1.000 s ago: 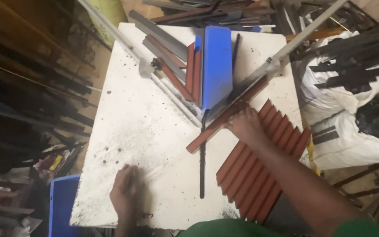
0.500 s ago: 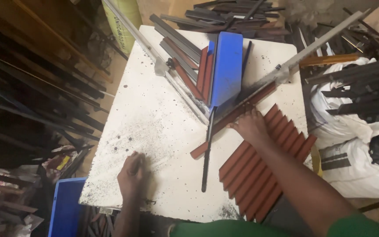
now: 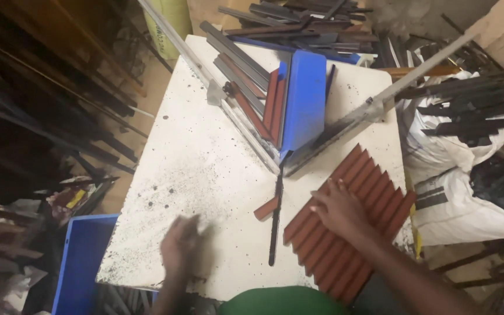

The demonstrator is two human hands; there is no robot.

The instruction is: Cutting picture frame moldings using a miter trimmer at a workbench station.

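A speckled white table (image 3: 205,175) amid scrap metal. Our right hand (image 3: 336,207) lies spread flat on the red strips (image 3: 368,192); our left hand (image 3: 182,248) is blurred, so its grip is unclear. We seem to be lining up strips, and the dark bar (image 3: 275,219) beside them looks next to handle

1. Cluttered metal workshop.
2. Speckled white worktable (image 3: 205,175), dirt-marked.
3. Dark metal strips (image 3: 298,14) piled behind it.
4. Rust-red corrugated sheet (image 3: 374,186); white sacks (image 3: 450,192) of scrap; blue plastic crate (image 3: 80,262).
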